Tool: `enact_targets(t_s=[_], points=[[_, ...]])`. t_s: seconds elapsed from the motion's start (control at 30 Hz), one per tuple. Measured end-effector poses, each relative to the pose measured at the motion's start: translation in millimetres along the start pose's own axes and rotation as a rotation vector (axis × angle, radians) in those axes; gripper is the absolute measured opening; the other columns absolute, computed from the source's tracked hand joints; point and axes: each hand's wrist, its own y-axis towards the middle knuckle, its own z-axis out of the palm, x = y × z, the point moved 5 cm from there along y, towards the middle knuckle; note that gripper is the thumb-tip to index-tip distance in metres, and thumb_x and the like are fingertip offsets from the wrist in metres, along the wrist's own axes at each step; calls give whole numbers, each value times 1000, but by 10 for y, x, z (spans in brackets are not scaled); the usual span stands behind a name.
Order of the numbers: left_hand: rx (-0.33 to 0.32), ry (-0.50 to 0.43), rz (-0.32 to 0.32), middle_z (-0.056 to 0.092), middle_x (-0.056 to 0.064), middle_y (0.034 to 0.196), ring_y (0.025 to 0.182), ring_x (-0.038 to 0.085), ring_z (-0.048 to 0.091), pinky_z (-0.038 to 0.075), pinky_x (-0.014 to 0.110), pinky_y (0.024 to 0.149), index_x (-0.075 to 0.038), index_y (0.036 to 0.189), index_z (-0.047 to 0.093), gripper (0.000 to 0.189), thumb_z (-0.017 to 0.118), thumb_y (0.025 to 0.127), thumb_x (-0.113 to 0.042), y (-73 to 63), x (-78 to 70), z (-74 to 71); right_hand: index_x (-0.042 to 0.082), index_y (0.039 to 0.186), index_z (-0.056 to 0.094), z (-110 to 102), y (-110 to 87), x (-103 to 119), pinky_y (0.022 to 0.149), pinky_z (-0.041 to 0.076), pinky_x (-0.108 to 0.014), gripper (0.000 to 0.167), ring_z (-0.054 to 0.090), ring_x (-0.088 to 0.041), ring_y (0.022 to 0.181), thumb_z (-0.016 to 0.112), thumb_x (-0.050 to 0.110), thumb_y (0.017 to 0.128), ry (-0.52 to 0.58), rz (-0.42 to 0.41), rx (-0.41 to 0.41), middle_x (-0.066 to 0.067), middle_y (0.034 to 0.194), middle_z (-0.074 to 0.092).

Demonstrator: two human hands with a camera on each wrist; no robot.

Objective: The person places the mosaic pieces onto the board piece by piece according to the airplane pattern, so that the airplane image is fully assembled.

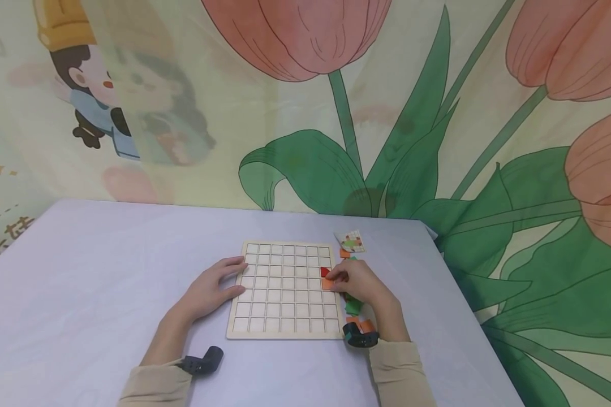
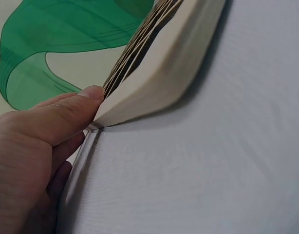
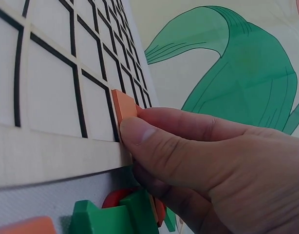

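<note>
A square wooden grid board (image 1: 280,334) lies flat on the table. At its left edge my left hand (image 1: 209,289) rests, fingers and thumb fairly straight; the left wrist view shows the thumb (image 2: 66,114) against the rim. Over the right-hand column, my right hand (image 1: 358,280) pinches an orange square tile (image 3: 125,107) between thumb and index finger, and it stands slightly proud of the grid. Just beyond it a red piece (image 1: 325,272) sits in a cell, partly covered by the fingers. The tile's far side is hidden by the fingertips.
Loose green pieces (image 1: 353,307) and orange pieces (image 1: 368,326) lie along the board's right side, partly under the right forearm. A small pattern card (image 1: 353,242) is near the board's far right corner. Behind the white table (image 1: 81,282) hangs a flowered backdrop (image 1: 305,152).
</note>
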Motion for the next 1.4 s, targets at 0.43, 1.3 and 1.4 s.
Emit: enact_targets(t_s=[0.43,1.3,1.4], points=[[-3,8,8,44,7,147,138,36,35,31,54,112,-9,134,54,54,70,85,-27,8,-7,1,17,88,76,-10,-9,6,64,51,-20,14,57,-7,73,79,12,76,-19,-25,-24,7,84,67],[-20,8,16,46,8,145,137,35,37,32,54,111,-9,132,56,54,71,84,-27,5,1,11,14,117,67,-362,-110,-437,85,56,-35,30,58,-20,97,68,20,88,-12,176,-155,-5,107,65],[-20,9,16,46,8,145,137,35,37,32,54,111,-9,132,56,53,71,84,-27,6,-4,5,14,119,66,-386,-124,-485,83,56,-34,32,57,-20,97,68,20,88,4,209,-160,-5,104,64]])
